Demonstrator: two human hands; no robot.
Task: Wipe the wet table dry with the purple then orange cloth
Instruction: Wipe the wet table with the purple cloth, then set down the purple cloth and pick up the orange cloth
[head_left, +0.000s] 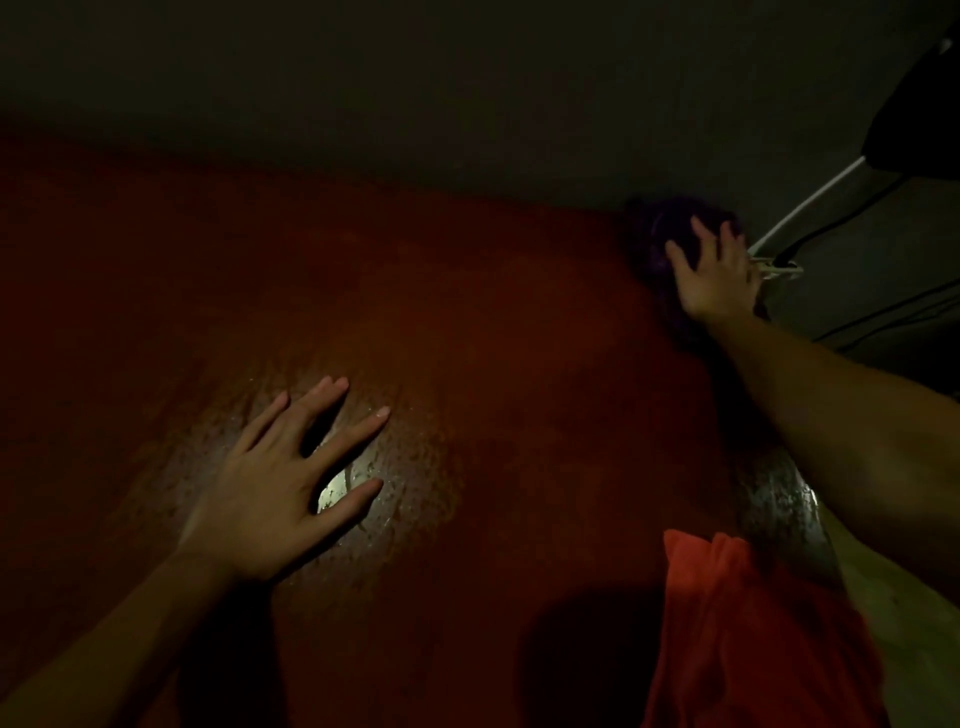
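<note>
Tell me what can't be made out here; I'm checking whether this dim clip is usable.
- Purple cloth: head view, lost in darkness and partly under the right hand.
- Orange cloth: cut off by the bottom edge.
- Table: wetness shows only in the glare near the left hand.

We can barely make out the purple cloth (655, 240) in the dim far corner; our right hand (719, 270) covers much of it, so its outline is lost. The orange cloth (748, 639) runs off the bottom edge. A dark object (919, 114) at the upper right is cut by the frame and unidentifiable. The small white thing (779, 267) behind our right hand is partly hidden, too small to name.
</note>
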